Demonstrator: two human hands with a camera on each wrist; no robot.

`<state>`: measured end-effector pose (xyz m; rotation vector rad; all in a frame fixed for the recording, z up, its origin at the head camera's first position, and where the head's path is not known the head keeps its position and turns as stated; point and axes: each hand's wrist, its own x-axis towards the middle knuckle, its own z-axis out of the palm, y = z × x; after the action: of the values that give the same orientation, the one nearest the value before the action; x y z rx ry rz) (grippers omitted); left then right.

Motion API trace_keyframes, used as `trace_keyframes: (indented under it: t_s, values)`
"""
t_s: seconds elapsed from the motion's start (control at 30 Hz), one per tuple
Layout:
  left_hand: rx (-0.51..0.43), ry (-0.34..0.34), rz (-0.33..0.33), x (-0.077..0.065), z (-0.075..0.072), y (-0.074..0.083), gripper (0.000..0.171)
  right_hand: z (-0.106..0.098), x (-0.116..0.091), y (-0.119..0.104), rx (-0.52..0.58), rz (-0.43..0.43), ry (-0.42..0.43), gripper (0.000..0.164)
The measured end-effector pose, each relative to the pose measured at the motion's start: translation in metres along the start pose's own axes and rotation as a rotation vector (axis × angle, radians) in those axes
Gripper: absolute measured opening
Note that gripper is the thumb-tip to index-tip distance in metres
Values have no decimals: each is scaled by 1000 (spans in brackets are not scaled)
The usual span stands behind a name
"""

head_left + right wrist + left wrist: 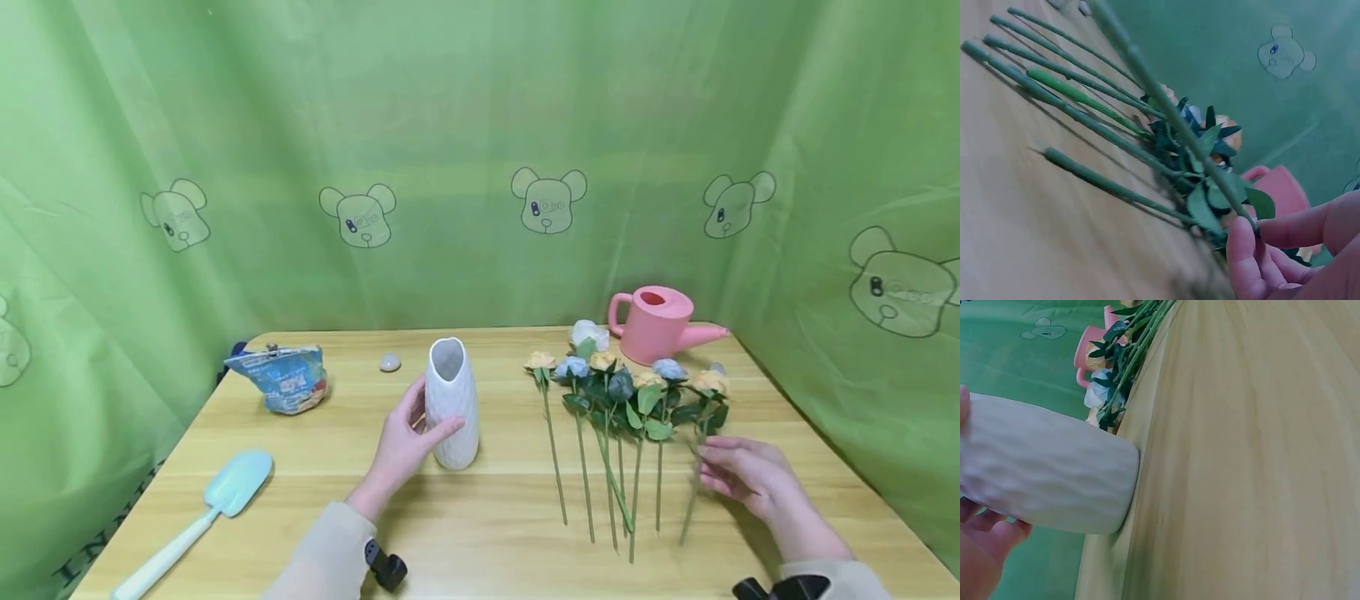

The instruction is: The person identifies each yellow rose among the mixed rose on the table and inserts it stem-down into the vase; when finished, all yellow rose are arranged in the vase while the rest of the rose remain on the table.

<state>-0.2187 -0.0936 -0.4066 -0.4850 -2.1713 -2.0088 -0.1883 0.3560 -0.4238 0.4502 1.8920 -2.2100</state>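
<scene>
holding the white vase [454, 404] roughly upright on the table [510, 525], wrapping the left hand's [405, 444] fingers [412, 405] around its side, probably against tipping; pinching a flower stem [1177, 119] below the bloom [711, 382] between the right hand's [750, 477] fingers, apparently controlling the heavier end beside the other flowers [621, 386].

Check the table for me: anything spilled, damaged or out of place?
No spill shows. The blue bag at back left looks crumpled, its top jutting sideways. The white vase has an uneven rim, probably by design.
</scene>
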Motion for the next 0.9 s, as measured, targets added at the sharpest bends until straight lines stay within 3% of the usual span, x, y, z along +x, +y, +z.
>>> trace_keyframes:
  t_s: [0.17,0.4,0.63,0.9]
  values:
    - [1,1,-5,-2,1,0,74,19,-13,-22,-104,-136,32,28]
    - [19,0,28,-2,1,0,74,66,-26,-57,-179,-362,14,38]
    - [43,5,34,-3,2,1,73,127,-28,-81,-361,-578,18,39]
    - [28,-3,44,-3,2,-2,74,207,-31,-110,-335,-765,-44,31]
